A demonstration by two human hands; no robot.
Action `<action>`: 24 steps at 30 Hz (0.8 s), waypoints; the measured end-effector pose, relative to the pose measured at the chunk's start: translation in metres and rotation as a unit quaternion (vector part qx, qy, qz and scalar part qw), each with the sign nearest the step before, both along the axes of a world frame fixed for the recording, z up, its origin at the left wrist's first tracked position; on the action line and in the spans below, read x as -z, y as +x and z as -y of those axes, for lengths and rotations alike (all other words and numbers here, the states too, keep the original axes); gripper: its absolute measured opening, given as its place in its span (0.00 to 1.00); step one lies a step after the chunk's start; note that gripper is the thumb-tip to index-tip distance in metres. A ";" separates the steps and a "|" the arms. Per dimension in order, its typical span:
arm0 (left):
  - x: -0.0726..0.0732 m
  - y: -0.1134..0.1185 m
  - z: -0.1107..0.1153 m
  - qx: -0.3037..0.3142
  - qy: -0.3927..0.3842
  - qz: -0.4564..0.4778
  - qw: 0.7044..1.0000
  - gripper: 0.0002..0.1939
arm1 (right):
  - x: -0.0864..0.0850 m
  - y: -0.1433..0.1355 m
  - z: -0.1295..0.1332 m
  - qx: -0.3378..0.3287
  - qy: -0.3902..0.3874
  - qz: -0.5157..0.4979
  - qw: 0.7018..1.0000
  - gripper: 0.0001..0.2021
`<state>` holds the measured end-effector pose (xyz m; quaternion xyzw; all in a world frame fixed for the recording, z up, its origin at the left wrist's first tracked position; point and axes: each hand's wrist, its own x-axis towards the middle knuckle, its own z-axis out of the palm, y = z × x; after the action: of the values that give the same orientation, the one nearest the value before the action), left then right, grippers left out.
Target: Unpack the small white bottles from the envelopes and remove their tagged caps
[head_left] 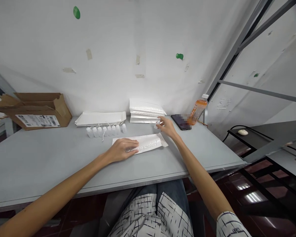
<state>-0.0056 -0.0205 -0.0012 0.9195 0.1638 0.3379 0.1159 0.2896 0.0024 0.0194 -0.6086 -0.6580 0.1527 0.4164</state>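
Both in use: resting L hand (121,149), half-open, on white padded mailer (150,143); pinching small whitish bottle (158,122) w/ R hand (167,127), nearly closed, nr mailer stack (146,111).

Can't read any text tbh, print on the white rectangular label (38,120) on the brown cardboard box (64,113) is too small.

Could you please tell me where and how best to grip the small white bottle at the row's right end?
The bottle is probably best pinched around its upper body, from above right: it stands upright, with other bottles lined up on its left.
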 end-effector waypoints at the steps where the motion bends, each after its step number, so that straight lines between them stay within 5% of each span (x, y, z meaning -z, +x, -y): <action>1: -0.001 -0.005 0.001 0.002 -0.003 0.000 1.000 0.11 | -0.001 -0.009 -0.004 -0.028 -0.017 -0.002 0.999 0.24; 4: -0.003 -0.024 0.005 0.002 -0.007 -0.005 1.000 0.11 | 0.000 -0.036 -0.017 -0.102 -0.066 -0.014 0.993 0.21; 9: -0.004 -0.065 0.007 -0.024 -0.029 0.001 0.999 0.11 | 0.003 -0.074 -0.034 -0.187 -0.101 -0.054 0.976 0.04; 12: -0.004 -0.081 0.004 -0.036 -0.056 0.007 0.998 0.12 | 0.003 -0.090 -0.039 -0.211 -0.107 -0.073 0.969 0.05; 24: -0.001 -0.084 -0.002 -0.038 -0.108 -0.002 0.993 0.09 | 0.010 -0.111 -0.043 -0.227 -0.081 -0.079 0.967 0.10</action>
<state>-0.0893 -0.0184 0.0003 0.8953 0.2347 0.3204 0.2015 0.1781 0.0455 0.0091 -0.4609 -0.7296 0.3437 0.3704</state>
